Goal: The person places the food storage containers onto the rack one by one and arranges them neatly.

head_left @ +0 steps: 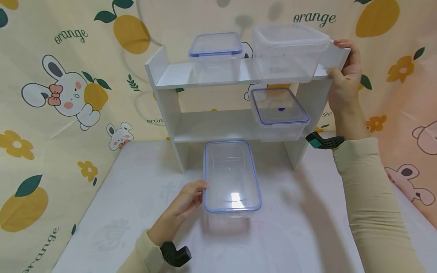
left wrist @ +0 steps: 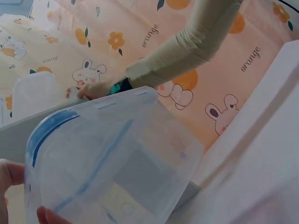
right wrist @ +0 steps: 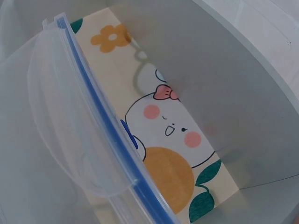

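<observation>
My left hand [head_left: 184,203] pinches the left edge of a clear plastic food container [head_left: 230,170] with a blue-rimmed lid. In the left wrist view the container [left wrist: 112,154] looks tilted, with a thumb and a fingertip at its edge. It is in front of a white two-tier shelf [head_left: 215,123], with a shadow beneath it. My right hand [head_left: 346,81] grips the upper right side panel of the shelf. Beside that hand, a large clear container [head_left: 290,57] with a whitish lid sits on the top board.
A smaller blue-lidded container [head_left: 216,57] stands on the top board's left half. Another blue-rimmed container [head_left: 281,110] sits on the middle board's right end, jutting over the front edge. Behind everything hangs a printed cloth [head_left: 191,22]; a white tabletop [head_left: 136,197] lies below.
</observation>
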The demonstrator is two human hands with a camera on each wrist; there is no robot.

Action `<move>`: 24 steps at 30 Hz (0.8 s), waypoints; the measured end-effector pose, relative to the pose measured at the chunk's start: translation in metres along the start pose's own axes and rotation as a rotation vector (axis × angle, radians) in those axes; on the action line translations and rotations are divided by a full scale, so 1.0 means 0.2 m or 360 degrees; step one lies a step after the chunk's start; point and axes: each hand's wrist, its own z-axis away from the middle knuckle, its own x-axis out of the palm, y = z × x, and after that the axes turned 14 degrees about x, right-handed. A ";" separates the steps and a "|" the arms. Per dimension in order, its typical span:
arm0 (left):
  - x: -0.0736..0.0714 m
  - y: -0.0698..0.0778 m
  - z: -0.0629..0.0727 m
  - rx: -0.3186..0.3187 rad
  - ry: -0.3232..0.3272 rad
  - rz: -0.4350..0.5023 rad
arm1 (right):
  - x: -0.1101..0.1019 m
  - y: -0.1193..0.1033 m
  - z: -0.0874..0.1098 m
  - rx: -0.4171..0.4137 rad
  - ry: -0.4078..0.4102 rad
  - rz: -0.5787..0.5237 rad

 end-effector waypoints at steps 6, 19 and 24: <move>0.01 0.05 0.03 0.0040 -0.0003 -0.0002 | 0.01 -0.01 0.00 0.0035 0.0009 -0.0027; 0.01 0.12 0.05 0.0097 -0.0027 -0.0030 | 0.01 -0.01 0.01 0.0075 0.0022 -0.0064; 0.01 0.16 0.04 0.0125 -0.0014 -0.0056 | 0.01 -0.01 0.00 0.0049 0.0016 -0.0038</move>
